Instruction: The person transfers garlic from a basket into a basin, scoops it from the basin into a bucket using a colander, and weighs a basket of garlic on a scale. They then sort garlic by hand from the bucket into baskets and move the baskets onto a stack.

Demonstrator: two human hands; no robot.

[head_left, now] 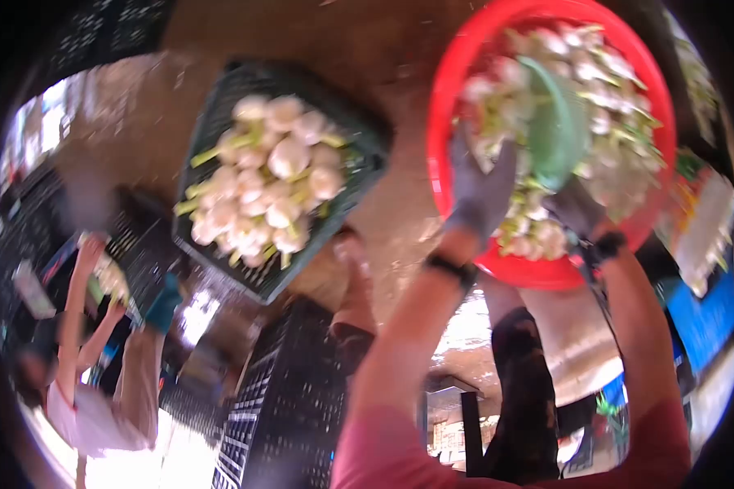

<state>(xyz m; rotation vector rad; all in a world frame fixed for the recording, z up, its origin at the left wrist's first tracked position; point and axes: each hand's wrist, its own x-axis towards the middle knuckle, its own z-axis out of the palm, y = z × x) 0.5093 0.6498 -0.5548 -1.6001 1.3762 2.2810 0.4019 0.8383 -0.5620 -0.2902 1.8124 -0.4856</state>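
A red basin (439,122) holds many white bulbs (620,90) with short green stems, some apparently in water. Inside it a green plastic basket (559,122) is tipped on its side. My left hand (479,183), in a dark grey glove, reaches over the near left of the basin with thumb and fingers apart, left of the basket. My right hand (575,208), gloved too, closes at the basket's lower rim; blur partly hides its fingers. To the left, a dark green crate (277,285) is heaped with larger white bulbs (289,159) with trimmed green stems.
Black crates (294,391) stand at the lower left. Further left, another person (98,407) bends over crates, holding pale produce. A wet brown floor (400,163) lies between crate and basin. At right are white sacks (697,228) and a blue container (709,318).
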